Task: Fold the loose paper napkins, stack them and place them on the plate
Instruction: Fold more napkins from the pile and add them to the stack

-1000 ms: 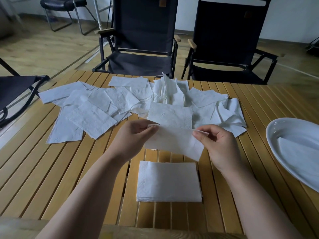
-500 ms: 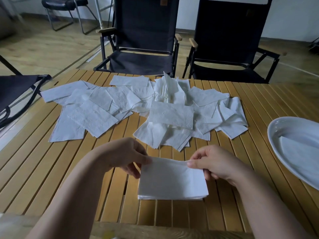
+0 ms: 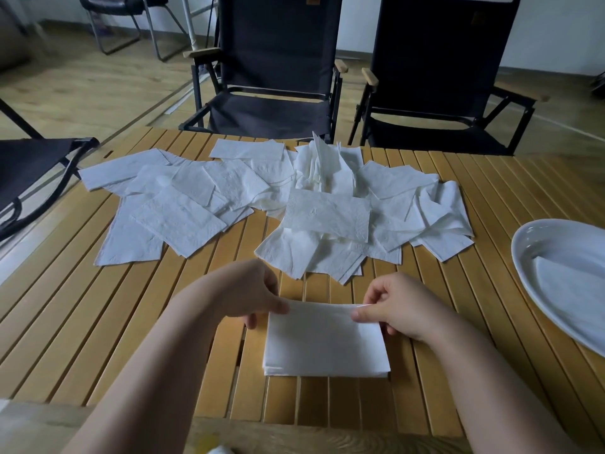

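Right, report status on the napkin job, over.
Left hand, right hand: each pinches a far corner of the top napkin, on the folded stack. Loose napkins heaped beyond. Nothing between stack and plate.

We count one stack of folded napkins (image 3: 325,342) on one slatted tabletop (image 3: 98,322). Its near edge shows several layers, too fine for us to number.

Beyond the stack lie the loose napkins (image 3: 327,217): well over a dozen, overlapping, so we record no exact figure.

Right of the stack: one white plate (image 3: 563,237), with one napkin (image 3: 569,290) visible on it.

Hands: two, the left hand (image 3: 242,290) and the right hand (image 3: 399,306), both at the stack's far edge.

Chairs: four. One black chair (image 3: 278,60) and a second black chair (image 3: 442,60) stand beyond the stack, a third chair (image 3: 29,172) to its left, and a fourth chair (image 3: 124,1) far beyond it on the left.
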{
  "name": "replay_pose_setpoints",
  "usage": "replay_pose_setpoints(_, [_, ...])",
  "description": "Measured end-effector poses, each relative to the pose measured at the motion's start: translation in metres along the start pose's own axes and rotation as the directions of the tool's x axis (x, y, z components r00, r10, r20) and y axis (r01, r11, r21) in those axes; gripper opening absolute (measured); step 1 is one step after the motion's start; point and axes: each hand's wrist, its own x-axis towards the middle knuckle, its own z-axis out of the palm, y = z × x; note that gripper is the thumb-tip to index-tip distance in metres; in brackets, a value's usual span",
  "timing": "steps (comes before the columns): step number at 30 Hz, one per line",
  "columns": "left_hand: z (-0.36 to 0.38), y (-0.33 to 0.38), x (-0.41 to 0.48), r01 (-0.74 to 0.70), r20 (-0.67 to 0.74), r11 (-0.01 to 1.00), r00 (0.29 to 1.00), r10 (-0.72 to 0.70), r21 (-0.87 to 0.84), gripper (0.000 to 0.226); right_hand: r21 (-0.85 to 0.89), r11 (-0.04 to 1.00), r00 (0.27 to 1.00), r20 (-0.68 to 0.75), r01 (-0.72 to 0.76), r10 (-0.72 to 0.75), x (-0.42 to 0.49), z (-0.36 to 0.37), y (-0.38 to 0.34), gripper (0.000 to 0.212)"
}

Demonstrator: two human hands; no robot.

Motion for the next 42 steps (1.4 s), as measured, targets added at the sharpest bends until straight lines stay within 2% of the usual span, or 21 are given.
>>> replay_pose_setpoints(4, [0.002, 0.005, 0.004, 0.040, -0.016, 0.996, 0.999, -0.039, 0.083, 0.026, -0.140, 0.990, 0.998, -0.066, -0.014, 0.005, -0.001, 0.001, -0.003, 0.034])
replay_pose_setpoints(6, [0.002, 0.005, 0.006, 0.047, -0.048, 0.994, 0.998, -0.042, 0.099, 0.027, -0.135, 0.991, 0.996, -0.092, -0.011, -0.001, 0.000, 0.000, -0.002, 0.035])
replay_pose_setpoints(8, [0.001, 0.005, 0.007, 0.020, -0.157, 0.998, 0.988, -0.011, 0.060, 0.024, -0.088, 0.996, 0.984, -0.175, 0.010, -0.025, 0.004, 0.000, 0.001, 0.031])
replay_pose_setpoints(12, [0.000, 0.002, 0.014, -0.046, -0.490, 0.999, 0.871, 0.034, -0.011, 0.021, -0.042, 0.991, 0.913, -0.387, 0.124, -0.130, 0.016, 0.006, -0.001, 0.021])
replay_pose_setpoints(16, [0.002, -0.014, 0.030, -0.026, -0.625, 0.996, 0.780, -0.031, -0.082, 0.034, -0.068, 0.970, 0.882, -0.406, 0.233, -0.240, 0.026, 0.025, -0.014, 0.024])
replay_pose_setpoints(19, [0.001, -0.023, 0.038, 0.006, -0.641, 0.984, 0.758, -0.121, -0.179, 0.042, -0.093, 0.960, 0.886, -0.370, 0.265, -0.280, 0.030, 0.040, -0.025, 0.027])
replay_pose_setpoints(23, [0.001, -0.027, 0.043, -0.052, -0.655, 0.977, 0.749, -0.099, -0.208, 0.029, -0.094, 0.952, 0.891, -0.335, 0.293, -0.307, 0.032, 0.053, -0.036, 0.028])
replay_pose_setpoints(28, [0.001, -0.025, 0.043, -0.102, -0.661, 0.968, 0.746, -0.078, -0.230, 0.026, -0.149, 0.938, 0.880, -0.324, 0.314, -0.346, 0.032, 0.058, -0.037, 0.031])
replay_pose_setpoints(33, [0.001, -0.015, 0.034, -0.151, -0.558, 0.937, 0.828, -0.055, -0.316, 0.020, -0.128, 0.933, 0.870, -0.338, 0.336, -0.360, 0.030, 0.057, -0.034, 0.040])
replay_pose_setpoints(36, [0.001, -0.003, 0.024, -0.238, -0.481, 0.873, 0.877, 0.006, -0.425, 0.017, -0.113, 0.921, 0.856, -0.340, 0.374, -0.389, 0.025, 0.054, -0.033, 0.055])
replay_pose_setpoints(40, [0.006, 0.013, 0.014, -0.342, -0.489, 0.838, 0.866, 0.105, -0.426, 0.015, -0.048, 0.916, 0.864, -0.316, 0.398, -0.392, 0.018, 0.050, -0.034, 0.076])
replay_pose_setpoints(42, [0.008, 0.019, 0.012, -0.385, -0.489, 0.813, 0.860, 0.145, -0.436, 0.016, -0.027, 0.905, 0.855, -0.316, 0.425, -0.411, 0.017, 0.051, -0.033, 0.062])
